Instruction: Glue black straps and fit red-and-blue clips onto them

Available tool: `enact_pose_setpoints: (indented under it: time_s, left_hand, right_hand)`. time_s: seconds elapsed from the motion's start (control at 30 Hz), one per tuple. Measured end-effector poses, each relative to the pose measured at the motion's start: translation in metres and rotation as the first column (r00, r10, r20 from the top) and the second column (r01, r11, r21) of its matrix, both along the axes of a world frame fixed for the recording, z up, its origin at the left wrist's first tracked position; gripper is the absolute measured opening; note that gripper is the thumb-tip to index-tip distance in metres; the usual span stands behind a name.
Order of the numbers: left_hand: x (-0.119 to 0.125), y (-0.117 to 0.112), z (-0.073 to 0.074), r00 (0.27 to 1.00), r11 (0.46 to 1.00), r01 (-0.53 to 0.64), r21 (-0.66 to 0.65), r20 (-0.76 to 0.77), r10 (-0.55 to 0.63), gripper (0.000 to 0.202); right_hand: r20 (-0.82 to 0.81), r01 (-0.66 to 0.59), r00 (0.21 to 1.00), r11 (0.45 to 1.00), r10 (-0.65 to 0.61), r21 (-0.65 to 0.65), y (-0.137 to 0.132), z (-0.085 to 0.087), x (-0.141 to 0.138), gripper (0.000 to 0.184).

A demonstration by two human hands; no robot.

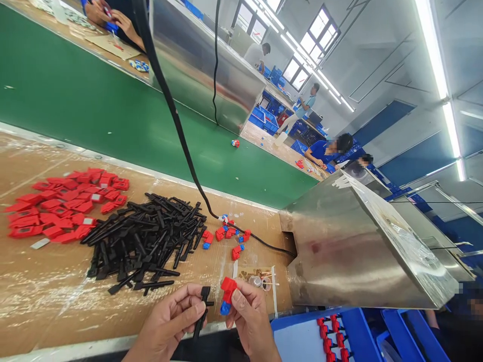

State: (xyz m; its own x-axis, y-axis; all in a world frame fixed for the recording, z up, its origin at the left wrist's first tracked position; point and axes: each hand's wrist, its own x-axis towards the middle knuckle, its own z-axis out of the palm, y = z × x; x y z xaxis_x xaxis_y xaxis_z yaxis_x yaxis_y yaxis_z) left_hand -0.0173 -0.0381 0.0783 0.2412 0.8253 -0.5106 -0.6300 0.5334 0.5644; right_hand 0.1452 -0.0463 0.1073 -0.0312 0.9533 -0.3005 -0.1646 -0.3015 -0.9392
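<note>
My left hand (171, 319) is at the table's near edge, fingers closed on a thin black plastic strip (203, 307) held upright. My right hand (249, 317) is beside it, pinching a small red and blue plastic piece (227, 294). The two parts are close together but apart. Just beyond my hands lies a heap of black strips (143, 241), and left of that a pile of flat red pieces (64, 206). A few assembled red and blue pieces (230, 236) lie to the right of the black heap.
A green conveyor belt (94, 100) runs behind the cardboard-covered table (37, 291). A black cable (177, 130) hangs across to a steel housing (350, 246) at right. Blue bins (332, 337) with red parts sit below right. Other people work across and along the belt.
</note>
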Motion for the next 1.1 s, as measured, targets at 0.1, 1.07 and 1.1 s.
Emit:
enact_pose_setpoints:
  time_s: [0.1,1.07,1.1]
  left_hand:
    - [0.0,0.0,0.005,1.0,1.0,0.003,-0.001,0.004,-0.003,0.059]
    - [-0.001,-0.003,0.007,0.987,0.993,0.046,0.113,-0.158,-0.027,0.057]
    - [-0.001,-0.003,0.007,0.984,0.991,0.048,0.122,-0.175,-0.026,0.057]
  right_hand:
    - [0.014,0.038,0.999,0.999,-0.038,0.012,-0.001,-0.001,-0.003,0.056]
    - [0.103,0.114,0.987,0.986,-0.126,0.121,-0.003,-0.01,-0.012,0.052]
    - [0.117,0.11,0.985,0.985,-0.126,0.133,-0.003,-0.01,-0.012,0.051]
